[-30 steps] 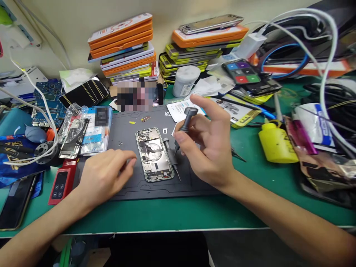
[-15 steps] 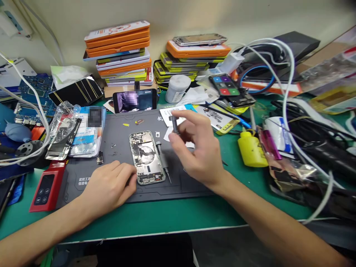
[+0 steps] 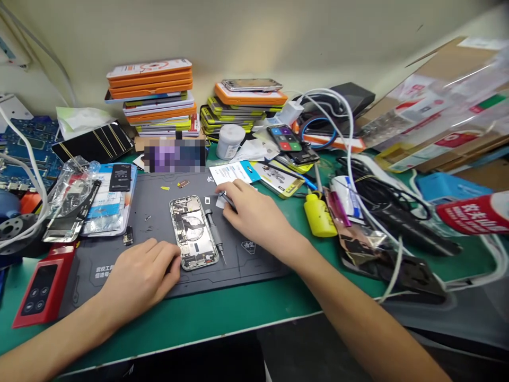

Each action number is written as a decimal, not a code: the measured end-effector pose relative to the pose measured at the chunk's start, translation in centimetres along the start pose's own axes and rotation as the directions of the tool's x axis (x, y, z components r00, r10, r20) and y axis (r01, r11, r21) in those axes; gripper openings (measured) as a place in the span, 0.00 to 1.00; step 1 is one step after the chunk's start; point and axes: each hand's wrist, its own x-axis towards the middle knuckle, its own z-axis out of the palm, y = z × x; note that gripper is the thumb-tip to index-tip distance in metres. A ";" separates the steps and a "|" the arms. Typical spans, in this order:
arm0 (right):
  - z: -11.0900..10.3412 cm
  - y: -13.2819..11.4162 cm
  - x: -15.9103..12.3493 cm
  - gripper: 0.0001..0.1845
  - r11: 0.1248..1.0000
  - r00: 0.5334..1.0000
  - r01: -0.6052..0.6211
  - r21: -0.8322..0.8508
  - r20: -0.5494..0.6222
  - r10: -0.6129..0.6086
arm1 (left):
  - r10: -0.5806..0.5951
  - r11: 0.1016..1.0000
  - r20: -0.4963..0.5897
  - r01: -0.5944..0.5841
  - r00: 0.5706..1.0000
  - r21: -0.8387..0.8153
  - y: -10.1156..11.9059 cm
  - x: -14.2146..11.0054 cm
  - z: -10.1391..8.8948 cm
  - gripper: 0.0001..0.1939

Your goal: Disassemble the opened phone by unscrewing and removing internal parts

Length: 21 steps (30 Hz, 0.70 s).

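An opened phone (image 3: 194, 233) lies on the dark grey work mat (image 3: 238, 268), its inner parts and a round coil showing. Beside its lower left edge rests my left hand (image 3: 145, 270), fingers curled in and fingertips hidden, with no tool visible in it. My right hand (image 3: 254, 212) is closed around a dark screwdriver (image 3: 228, 201), held low over the mat to the right of the phone; its tip is hidden. A second grey screwdriver (image 3: 214, 233) lies along the phone's right side. Above it is a small SIM tray (image 3: 207, 200).
A red device (image 3: 43, 286) stands at the left, near bagged parts (image 3: 107, 212). Stacked orange boxes (image 3: 151, 79) and a white tub (image 3: 230, 142) line the back. On the right are a yellow bottle (image 3: 319, 215), white cables (image 3: 350, 132) and a red-labelled bottle (image 3: 473, 215).
My right hand has lowered with the screwdriver from above the mat and tilted it. My left hand stays beside the phone. The head view has shifted, showing more of the right side.
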 end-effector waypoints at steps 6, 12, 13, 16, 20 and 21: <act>0.0 -0.9 -0.2 0.15 0.999 0.993 0.034 -0.025 -0.113 -0.037 | -0.005 1.000 0.005 0.005 1.000 0.004 -0.1 -0.2 0.2 0.12; -0.9 -2.3 -0.8 0.22 0.979 0.991 -0.093 0.181 0.112 0.073 | -0.008 1.000 0.017 0.008 1.000 0.012 -0.1 -0.3 0.3 0.13; -1.0 -2.3 -0.9 0.22 0.974 0.983 -0.122 0.192 0.160 0.092 | -0.008 1.000 0.021 0.008 1.000 0.008 0.0 -0.3 0.3 0.13; -1.5 -2.3 -0.9 0.18 0.961 0.961 -0.182 0.207 0.245 0.129 | -0.010 1.000 0.024 0.010 1.000 -0.002 0.1 -0.3 0.3 0.13; -2.0 -2.2 -0.8 0.10 0.955 0.938 -0.220 0.199 0.311 0.152 | -0.017 1.000 0.023 0.017 1.000 -0.012 0.1 -0.2 0.2 0.13; -2.1 -2.2 -0.9 0.09 0.955 0.935 -0.226 0.193 0.318 0.157 | -0.016 1.000 0.021 0.017 1.000 -0.015 0.1 -0.2 0.2 0.13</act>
